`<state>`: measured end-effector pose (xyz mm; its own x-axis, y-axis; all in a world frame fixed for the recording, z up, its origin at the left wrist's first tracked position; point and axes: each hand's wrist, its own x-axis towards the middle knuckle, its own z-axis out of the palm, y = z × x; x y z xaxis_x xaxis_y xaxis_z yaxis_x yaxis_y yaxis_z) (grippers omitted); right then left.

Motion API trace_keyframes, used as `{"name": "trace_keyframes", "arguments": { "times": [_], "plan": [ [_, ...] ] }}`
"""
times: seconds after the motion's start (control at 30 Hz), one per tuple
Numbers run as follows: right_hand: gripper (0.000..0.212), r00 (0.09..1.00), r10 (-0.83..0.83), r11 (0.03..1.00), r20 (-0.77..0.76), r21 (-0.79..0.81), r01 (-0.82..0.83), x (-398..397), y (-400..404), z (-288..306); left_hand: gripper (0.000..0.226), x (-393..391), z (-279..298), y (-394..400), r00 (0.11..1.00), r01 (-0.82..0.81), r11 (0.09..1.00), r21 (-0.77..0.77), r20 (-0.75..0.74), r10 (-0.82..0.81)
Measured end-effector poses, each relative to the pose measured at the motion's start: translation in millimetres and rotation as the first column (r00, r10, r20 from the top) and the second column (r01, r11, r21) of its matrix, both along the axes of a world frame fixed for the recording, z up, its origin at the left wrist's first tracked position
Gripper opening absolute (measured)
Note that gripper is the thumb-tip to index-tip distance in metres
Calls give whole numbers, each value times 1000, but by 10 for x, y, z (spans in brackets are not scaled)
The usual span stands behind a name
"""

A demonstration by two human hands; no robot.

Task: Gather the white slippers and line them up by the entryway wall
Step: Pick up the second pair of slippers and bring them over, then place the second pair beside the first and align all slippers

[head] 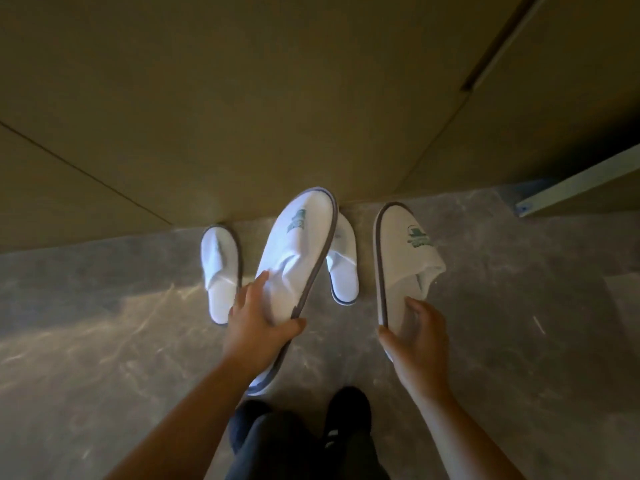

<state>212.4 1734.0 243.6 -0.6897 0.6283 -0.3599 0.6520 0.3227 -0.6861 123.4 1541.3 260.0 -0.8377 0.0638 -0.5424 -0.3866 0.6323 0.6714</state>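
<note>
Two white slippers lie on the grey marble floor with their toes at the tan wall (242,116): one on the left (220,271), another (344,268) partly hidden behind a held slipper. My left hand (258,320) grips the heel half of a white slipper with a green logo (299,244), held above the floor and pointing at the wall. My right hand (417,336) holds the heel of a second logo slipper (401,258), tilted on its side to the right of the others.
A pale door or panel edge (581,183) juts in at the right. A dark vertical gap (498,43) runs through the wall panels at upper right. My legs and dark shoes (348,407) stand at the bottom centre on the floor (104,341).
</note>
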Motion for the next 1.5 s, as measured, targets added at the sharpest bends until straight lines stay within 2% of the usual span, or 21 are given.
{"name": "trace_keyframes", "arguments": {
  "times": [0.1, 0.27, 0.43, 0.53, 0.57, 0.6, 0.67, 0.73, 0.8, 0.87, 0.97, 1.07, 1.23, 1.37, 1.5],
  "plan": [
    [62, 998, -65, 995, -14, 70, 66, -90, 193, -1008, 94, -143, -978, 227, 1000, 2, 1000, -6, -30, -2],
    [62, 993, -98, 989, 61, 120, 90, -158, 382, -2470, 90, -397, -2387, 460, 986, 146, 988, -42, -74, -148],
    [63, 988, -33, 969, 150, 249, -6, -304, 402, -3307, 92, -588, -3150, 500, 961, 239, 969, -69, -124, -246],
    [62, 966, 28, 953, 257, 285, -103, -415, 371, -3332, 93, -627, -3196, 519, 953, 267, 961, -73, -126, -274],
    [59, 969, 53, 956, 242, 267, -119, -465, 348, -3257, 93, -633, -3153, 530, 953, 266, 961, -70, -131, -273],
    [55, 984, 76, 970, 160, 217, -110, -527, 304, -3152, 93, -634, -3092, 544, 954, 259, 964, -62, -138, -265],
    [42, 996, 66, 997, -60, -39, -69, -683, 160, -2885, 94, -626, -2950, 568, 954, 249, 967, -52, -162, -254],
    [31, 984, -19, 936, -177, -349, -45, -870, -21, -2664, 95, -608, -2823, 570, 936, 283, 955, -88, -192, -295],
    [28, 963, -94, 877, -252, -479, -39, -1036, -181, -2551, 98, -587, -2715, 523, 912, 328, 934, -144, -210, -352],
    [40, 953, -116, 839, -280, -542, -57, -1175, -331, -2445, 100, -584, -2591, 426, 905, 345, 922, -178, -198, -377],
    [49, 967, -55, 815, -249, -571, -101, -1259, -497, -2280, 102, -613, -2347, 193, 938, 285, 941, -182, -150, -313],
    [41, 958, 97, 771, -271, -589, -244, -1296, -598, -2209, 95, -622, -2149, -115, 989, 110, 994, -20, -98, -111],
    [31, 908, 299, 718, -292, -558, -416, -1507, -961, -2320, 62, -615, -2258, -648, 990, -125, 991, 51, -58, 128],
    [24, 904, 307, 759, -299, -497, -422, -1594, -1478, -2566, 40, -607, -2554, -1114, 970, -239, 962, 130, -1, 241],
    [26, 914, 293, 765, -281, -504, -400, -1567, -1934, -2688, 35, -627, -2716, -1587, 978, -202, 970, 139, -25, 207]
  ]
}}
